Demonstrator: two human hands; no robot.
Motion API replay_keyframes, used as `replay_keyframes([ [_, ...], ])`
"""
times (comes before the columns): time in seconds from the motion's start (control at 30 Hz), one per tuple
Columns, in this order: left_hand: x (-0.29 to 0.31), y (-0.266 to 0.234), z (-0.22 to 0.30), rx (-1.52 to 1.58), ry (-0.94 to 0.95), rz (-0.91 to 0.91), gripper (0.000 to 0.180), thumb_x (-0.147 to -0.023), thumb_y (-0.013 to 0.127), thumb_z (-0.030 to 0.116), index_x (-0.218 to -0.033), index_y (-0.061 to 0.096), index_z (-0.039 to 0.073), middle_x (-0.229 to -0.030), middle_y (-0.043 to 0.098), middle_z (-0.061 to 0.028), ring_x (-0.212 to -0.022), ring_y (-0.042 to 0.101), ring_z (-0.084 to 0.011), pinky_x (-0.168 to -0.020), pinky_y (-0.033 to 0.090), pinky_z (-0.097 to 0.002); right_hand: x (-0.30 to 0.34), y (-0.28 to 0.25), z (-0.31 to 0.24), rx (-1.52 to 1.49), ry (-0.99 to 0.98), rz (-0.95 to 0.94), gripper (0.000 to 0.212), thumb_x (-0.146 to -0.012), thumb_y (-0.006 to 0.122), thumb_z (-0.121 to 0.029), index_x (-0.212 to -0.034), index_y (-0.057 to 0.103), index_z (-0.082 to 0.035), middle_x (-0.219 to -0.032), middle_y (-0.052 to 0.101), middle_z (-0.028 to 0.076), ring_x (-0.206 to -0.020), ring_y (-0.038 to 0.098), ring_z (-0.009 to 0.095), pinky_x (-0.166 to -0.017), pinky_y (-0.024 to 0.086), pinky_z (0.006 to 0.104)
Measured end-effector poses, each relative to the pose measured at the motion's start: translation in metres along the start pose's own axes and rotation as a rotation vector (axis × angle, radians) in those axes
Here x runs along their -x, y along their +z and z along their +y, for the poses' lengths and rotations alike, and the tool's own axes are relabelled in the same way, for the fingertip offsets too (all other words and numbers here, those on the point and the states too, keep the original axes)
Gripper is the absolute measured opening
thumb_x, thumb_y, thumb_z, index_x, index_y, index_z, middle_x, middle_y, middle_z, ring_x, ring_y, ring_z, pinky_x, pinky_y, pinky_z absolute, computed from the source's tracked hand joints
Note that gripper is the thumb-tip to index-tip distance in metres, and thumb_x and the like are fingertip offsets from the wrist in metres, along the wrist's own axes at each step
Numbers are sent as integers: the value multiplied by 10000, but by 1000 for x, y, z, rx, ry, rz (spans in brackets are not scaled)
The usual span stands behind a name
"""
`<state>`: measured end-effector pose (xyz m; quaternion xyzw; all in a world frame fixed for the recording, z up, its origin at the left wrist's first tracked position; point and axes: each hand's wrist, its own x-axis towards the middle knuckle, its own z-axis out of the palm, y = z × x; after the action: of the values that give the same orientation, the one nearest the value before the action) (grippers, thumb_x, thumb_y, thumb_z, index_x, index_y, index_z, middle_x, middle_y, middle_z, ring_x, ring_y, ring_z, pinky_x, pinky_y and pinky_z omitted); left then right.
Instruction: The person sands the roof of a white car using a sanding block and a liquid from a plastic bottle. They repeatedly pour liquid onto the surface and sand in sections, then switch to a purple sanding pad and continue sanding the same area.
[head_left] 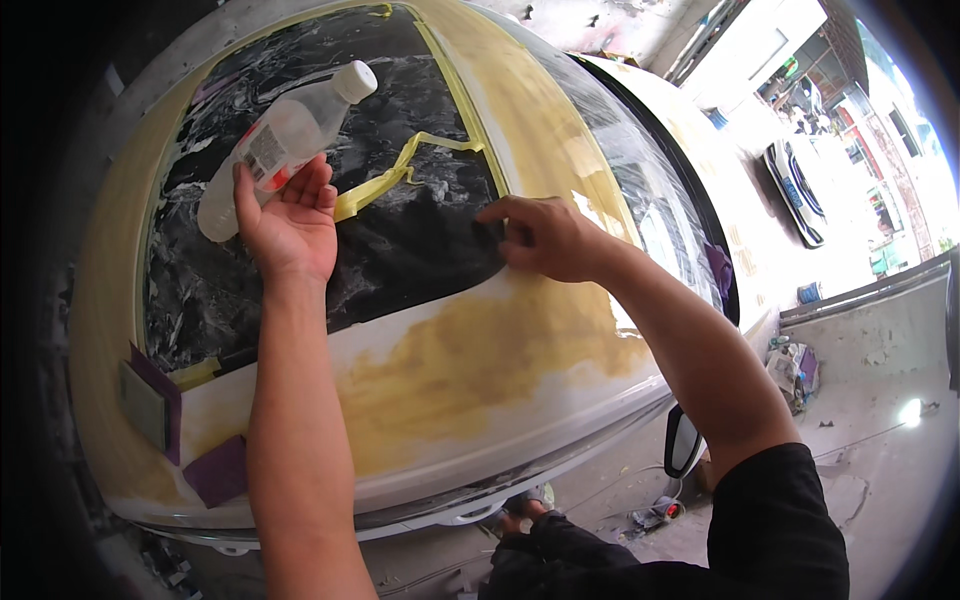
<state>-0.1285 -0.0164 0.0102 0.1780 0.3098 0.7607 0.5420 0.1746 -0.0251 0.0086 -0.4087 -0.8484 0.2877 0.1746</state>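
Two bare hands over a car roof, sanded to uneven patches of white and mustard yellow. Set into it, a black panel, smeared with whitish residue and bordered by yellow tape. At the left hand, palm turned up, a clear plastic bottle with a white cap, tilted over the panel's left part, cap end toward the upper right; thumb and half-curled fingers at its near side, well short of a fist. Impossible to tell a firm hold from a light touch. At the right hand, back uppermost, fingers bent, index reaching farthest left, close by the panel's right edge; something dark beneath the fingertips, shadow or object, so no telling if pinching anything. Between the hands, a loose yellow strip, kinked across the black surface, one end by the left fingers, the other at the right border. Near the left forearm, a purple sheet beside a grey block backed with purple. Lower right, past the roof's edge, a dark-framed side mirror.
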Motion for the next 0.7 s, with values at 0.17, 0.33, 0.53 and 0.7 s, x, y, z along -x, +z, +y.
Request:
replay_keyframes([
  [0.17, 1, 0, 0, 36, 6, -10, 736, -912, 614, 593, -1250, 546, -57, -1076, 672, -182, -895, 668, -219, -730, 507, -306, 0, -2, -4, 4, 39, -53, 405, -841, 661, -152, -1239, 631, -86, -755, 650, 77, -720, 650, 245, -703, 511, 378],
  [0.33, 1, 0, 1, 26, -2, -14, 741, -905, 623, 592, -1254, 542, -56, -1083, 670, -181, -903, 666, -218, -731, 505, -304, 2, -1, -4, 8, 52, -20, 385, -845, 665, -152, -1223, 639, -88, -788, 661, 80, -746, 656, 248, -720, 515, 380],
  [0.53, 1, 1, 1, 37, 0, -9, 733, -908, 619, 594, -1250, 546, -50, -1081, 668, -183, -893, 667, -219, -732, 507, -303, 2, -2, 0, -25, 39, -7, 378, -848, 663, -150, -1222, 644, -100, -803, 664, 82, -753, 654, 252, -726, 516, 388],
  [0.7, 1, 0, 1, 34, -9, -13, 738, -910, 618, 596, -1258, 539, -50, -1078, 669, -181, -895, 666, -218, -734, 509, -304, 2, -1, -1, -44, 94, -5, 382, -846, 696, -159, -1221, 646, -105, -785, 659, 74, -732, 650, 222, -707, 512, 365],
])
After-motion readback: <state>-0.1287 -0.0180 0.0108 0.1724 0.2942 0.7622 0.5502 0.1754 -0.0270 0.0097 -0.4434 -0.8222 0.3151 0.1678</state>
